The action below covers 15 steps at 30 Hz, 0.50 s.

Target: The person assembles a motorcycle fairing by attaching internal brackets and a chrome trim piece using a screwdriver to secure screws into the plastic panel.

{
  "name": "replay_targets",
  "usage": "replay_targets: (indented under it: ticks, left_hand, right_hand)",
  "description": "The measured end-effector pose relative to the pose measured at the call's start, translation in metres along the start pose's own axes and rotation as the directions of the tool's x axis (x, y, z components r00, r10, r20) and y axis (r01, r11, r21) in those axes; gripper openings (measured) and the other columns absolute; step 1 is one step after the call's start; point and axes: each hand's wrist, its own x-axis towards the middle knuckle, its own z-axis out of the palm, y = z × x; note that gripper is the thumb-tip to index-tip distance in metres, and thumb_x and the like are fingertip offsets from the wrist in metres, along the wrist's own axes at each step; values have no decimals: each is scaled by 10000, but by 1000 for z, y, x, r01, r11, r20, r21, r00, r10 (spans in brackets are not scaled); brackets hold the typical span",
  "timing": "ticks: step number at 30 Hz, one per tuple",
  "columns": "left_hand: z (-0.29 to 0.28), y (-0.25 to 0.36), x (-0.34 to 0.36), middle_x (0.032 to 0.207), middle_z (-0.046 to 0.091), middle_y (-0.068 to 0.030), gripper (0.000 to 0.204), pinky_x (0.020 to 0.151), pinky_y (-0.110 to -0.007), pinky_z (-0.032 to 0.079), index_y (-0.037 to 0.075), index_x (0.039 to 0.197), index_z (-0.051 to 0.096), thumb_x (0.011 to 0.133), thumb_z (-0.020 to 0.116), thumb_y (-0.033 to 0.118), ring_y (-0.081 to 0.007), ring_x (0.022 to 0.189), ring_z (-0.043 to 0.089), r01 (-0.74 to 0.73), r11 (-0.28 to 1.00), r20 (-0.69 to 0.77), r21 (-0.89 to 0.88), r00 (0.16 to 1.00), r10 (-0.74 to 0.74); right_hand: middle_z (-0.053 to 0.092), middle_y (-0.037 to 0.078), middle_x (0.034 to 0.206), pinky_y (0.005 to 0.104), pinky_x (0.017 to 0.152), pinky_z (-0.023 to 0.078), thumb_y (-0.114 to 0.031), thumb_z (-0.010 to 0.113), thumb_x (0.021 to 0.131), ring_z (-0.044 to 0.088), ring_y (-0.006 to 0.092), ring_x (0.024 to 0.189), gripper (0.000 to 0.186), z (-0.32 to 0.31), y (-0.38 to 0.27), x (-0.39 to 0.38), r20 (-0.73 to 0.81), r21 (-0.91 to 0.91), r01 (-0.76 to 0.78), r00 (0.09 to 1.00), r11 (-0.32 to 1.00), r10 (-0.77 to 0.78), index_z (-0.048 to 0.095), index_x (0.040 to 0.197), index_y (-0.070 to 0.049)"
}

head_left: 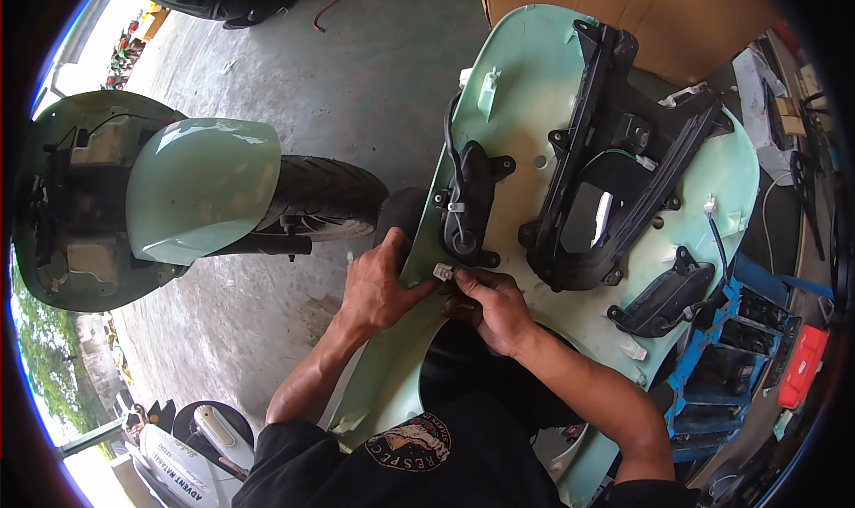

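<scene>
A large pale green scooter body panel point(521, 72) lies across my lap with its inner side up. My left hand point(378, 285) is closed round the panel's left edge, its thumb stretched toward a small white clip point(443, 272). From the other side my right hand point(494, 308) pinches at that clip, thumb beside it and fingers curled below. Just above sits a black lamp unit point(470, 201) with a cable. A matching black lamp unit point(659, 303) is on the panel's right side. Between them a black plastic frame point(579, 161) is fixed to the panel.
To the left stands a scooter front with a green fender point(205, 187) and a black tire point(325, 187). A cardboard box point(668, 18) is beyond the panel. At right are a blue crate point(721, 365) and a red case point(803, 365). A white vehicle point(178, 459) stands lower left.
</scene>
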Motion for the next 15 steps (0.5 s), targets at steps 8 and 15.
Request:
replay_targets:
  ticks: [8, 15]
  left_hand:
    - [5, 1, 1, 790, 663, -158, 495, 667, -405, 508, 18, 979, 479, 716, 840, 232, -317, 713, 674, -83, 996, -74, -34, 994, 81]
    - [-46, 27, 1, 728, 623, -37, 547, 688, -328, 525, -19, 1239, 603, 861, 739, 351, -186, 675, 637, -181, 889, -109, -421, 983, 148]
  right_hand:
    - [677, 85, 1062, 323, 741, 572, -299, 722, 931, 653, 168, 891, 379, -11, 19, 20, -72, -69, -115, 991, 991, 110, 675, 1167, -7]
    - [683, 87, 780, 274, 621, 486, -266, 725, 906, 645, 167, 688, 282, -8, -74, -43, 157, -884, 219, 971, 412, -181, 708, 892, 15]
